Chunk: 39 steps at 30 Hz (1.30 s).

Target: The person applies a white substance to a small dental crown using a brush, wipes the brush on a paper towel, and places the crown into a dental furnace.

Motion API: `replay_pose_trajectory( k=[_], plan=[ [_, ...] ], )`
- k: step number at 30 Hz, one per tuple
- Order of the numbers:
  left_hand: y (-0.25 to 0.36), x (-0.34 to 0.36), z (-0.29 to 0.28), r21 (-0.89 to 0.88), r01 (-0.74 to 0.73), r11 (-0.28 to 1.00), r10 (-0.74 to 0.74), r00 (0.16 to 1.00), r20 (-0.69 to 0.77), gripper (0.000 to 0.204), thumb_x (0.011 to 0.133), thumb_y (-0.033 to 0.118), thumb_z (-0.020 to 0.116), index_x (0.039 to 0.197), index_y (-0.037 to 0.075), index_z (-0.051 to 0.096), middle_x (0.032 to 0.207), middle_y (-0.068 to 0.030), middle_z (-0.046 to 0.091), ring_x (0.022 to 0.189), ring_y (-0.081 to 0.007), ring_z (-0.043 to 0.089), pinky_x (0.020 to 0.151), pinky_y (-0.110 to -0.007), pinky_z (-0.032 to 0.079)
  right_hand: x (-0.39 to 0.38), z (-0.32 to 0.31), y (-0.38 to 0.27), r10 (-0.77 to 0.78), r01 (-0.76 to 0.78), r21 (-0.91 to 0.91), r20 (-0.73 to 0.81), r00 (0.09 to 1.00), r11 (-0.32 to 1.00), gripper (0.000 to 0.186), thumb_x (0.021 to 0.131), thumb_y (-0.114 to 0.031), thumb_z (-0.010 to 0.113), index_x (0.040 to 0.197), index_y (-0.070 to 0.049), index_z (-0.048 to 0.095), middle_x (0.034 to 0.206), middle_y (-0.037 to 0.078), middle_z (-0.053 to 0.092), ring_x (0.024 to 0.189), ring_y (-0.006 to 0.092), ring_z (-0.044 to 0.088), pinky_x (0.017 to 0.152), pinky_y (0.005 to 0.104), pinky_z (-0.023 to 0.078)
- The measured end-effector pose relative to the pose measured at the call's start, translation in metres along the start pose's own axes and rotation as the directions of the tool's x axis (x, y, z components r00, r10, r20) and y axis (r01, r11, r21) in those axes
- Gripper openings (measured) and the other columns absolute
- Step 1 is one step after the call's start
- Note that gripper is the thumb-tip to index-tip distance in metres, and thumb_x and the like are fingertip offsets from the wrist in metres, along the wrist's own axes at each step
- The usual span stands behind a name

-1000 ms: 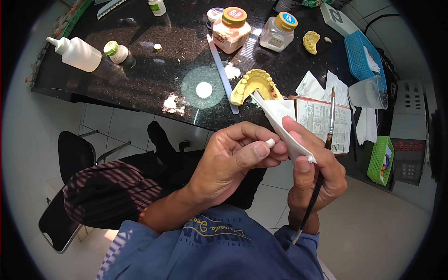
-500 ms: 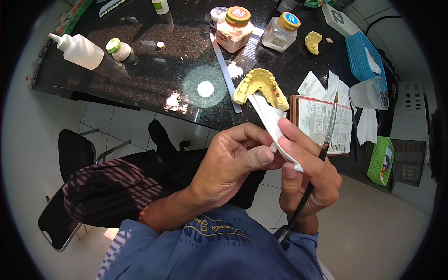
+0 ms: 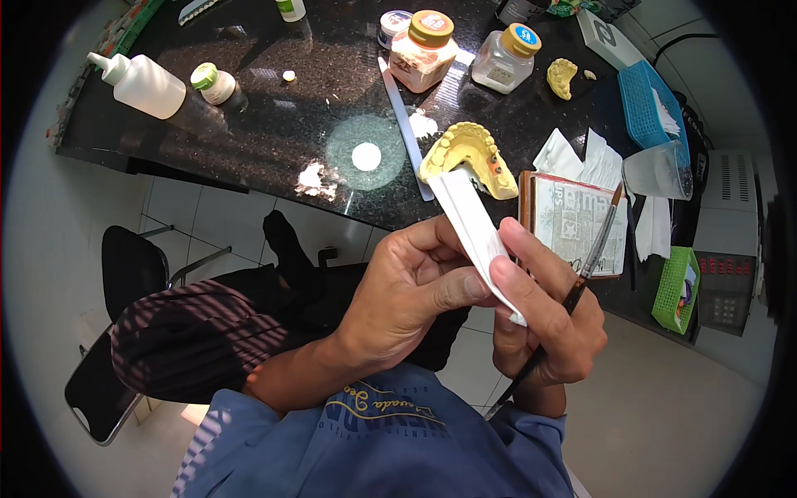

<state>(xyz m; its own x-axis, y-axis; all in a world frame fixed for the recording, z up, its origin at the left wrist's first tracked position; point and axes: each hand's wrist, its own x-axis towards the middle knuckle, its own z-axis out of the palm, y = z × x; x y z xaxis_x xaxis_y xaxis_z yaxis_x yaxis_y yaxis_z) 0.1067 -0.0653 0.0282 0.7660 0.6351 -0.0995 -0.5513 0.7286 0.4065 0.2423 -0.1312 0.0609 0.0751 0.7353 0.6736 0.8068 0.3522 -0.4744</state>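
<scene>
My left hand point(image 3: 411, 303) is closed with thumb against fingers; what it pinches is hidden behind a folded white tissue point(image 3: 461, 217). My right hand point(image 3: 548, 311) grips that tissue, pressing it down over the left fingertips, and also holds a slim paintbrush point(image 3: 599, 241), bristles angled up to the right. Beyond the tissue sits a yellow dental arch model point(image 3: 505, 184) with small metal pieces on its right side. A wet tile in a brown case point(image 3: 569, 216) lies right of the model, and a pale flat stick point(image 3: 400, 112) lies left of it.
The dark counter point(image 3: 257, 149) bears a squeeze bottle point(image 3: 149, 87), powder jars point(image 3: 419, 62), a small model piece point(image 3: 560, 79), white tissues point(image 3: 598, 158), a blue basket point(image 3: 643, 108) and a cup point(image 3: 660, 170). A green basket point(image 3: 672, 290) stands right; a black chair point(image 3: 124, 274) is left.
My right hand has moved left toward my left hand, bringing the tissue over the small white piece that showed in the left fingertips, which is now hidden.
</scene>
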Motion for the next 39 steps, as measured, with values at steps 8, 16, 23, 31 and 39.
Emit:
replay_pose_trajectory(
  k=[8, 16, 23, 31, 39],
  plan=[
    [0.006, -0.003, 0.001, 0.003, 0.096, 0.995, -0.096, 0.995, -0.031, 0.044, 0.084, 0.009, 0.073, 0.122, -0.002, 0.053, 0.113, -0.011, 0.064, 0.102, -0.0174, 0.064, 0.085, -0.032, 0.056, -0.005, 0.001, 0.006, 0.008, -0.009, 0.01, 0.011, 1.0, 1.0, 0.024, 0.086, -0.02, 0.063, 0.103, -0.007, 0.074, 0.097, 0.023, 0.07, 0.079, 0.0305, 0.071, 0.073, 0.0374, 0.059],
    [0.009, -0.003, -0.001, 0.0, 0.189, 0.982, -0.189, 0.98, -0.065, 0.052, 0.082, 0.015, 0.077, 0.124, -0.001, 0.052, 0.107, -0.0089, 0.065, 0.093, -0.0159, 0.066, 0.076, -0.028, 0.057, -0.005, 0.0, 0.007, 0.005, -0.007, 0.095, 0.021, 1.0, 0.995, 0.022, 0.085, -0.015, 0.064, 0.102, -0.005, 0.073, 0.099, 0.024, 0.07, 0.08, 0.0309, 0.072, 0.073, 0.0369, 0.059],
    [0.005, 0.003, -0.002, 0.038, 0.117, 0.992, -0.118, 0.993, 0.019, 0.024, 0.084, 0.011, 0.074, 0.096, 0.004, 0.054, 0.091, -0.0087, 0.059, 0.084, -0.014, 0.064, 0.075, -0.029, 0.06, -0.005, -0.027, 0.005, 0.324, -0.296, 0.131, -0.396, 0.859, 0.946, 0.043, 0.1, -0.029, 0.045, 0.11, 0.01, 0.06, 0.112, 0.032, 0.062, 0.095, 0.0371, 0.068, 0.085, 0.046, 0.057],
    [0.006, 0.002, -0.006, 0.012, 0.082, 0.997, -0.083, 0.995, 0.058, 0.022, 0.086, 0.007, 0.071, 0.099, 0.004, 0.054, 0.093, -0.0093, 0.059, 0.085, -0.014, 0.064, 0.076, -0.028, 0.061, 0.0, -0.058, 0.04, 0.026, -0.187, -0.416, -0.363, 0.931, 0.89, 0.024, 0.095, -0.007, 0.053, 0.112, 0.006, 0.063, 0.111, 0.025, 0.066, 0.1, 0.0335, 0.067, 0.088, 0.0419, 0.054],
    [0.004, 0.002, -0.008, 0.094, 0.022, 0.995, -0.027, 0.999, 0.043, 0.021, 0.088, 0.008, 0.069, 0.101, 0.004, 0.054, 0.092, -0.0106, 0.06, 0.083, -0.0151, 0.065, 0.075, -0.029, 0.061, -0.004, -0.052, 0.052, 0.073, -0.093, -0.494, -0.058, 0.996, 0.864, 0.038, 0.089, -0.02, 0.068, 0.115, 0.006, 0.062, 0.121, 0.02, 0.064, 0.116, 0.0352, 0.06, 0.101, 0.0441, 0.043]
  ],
)
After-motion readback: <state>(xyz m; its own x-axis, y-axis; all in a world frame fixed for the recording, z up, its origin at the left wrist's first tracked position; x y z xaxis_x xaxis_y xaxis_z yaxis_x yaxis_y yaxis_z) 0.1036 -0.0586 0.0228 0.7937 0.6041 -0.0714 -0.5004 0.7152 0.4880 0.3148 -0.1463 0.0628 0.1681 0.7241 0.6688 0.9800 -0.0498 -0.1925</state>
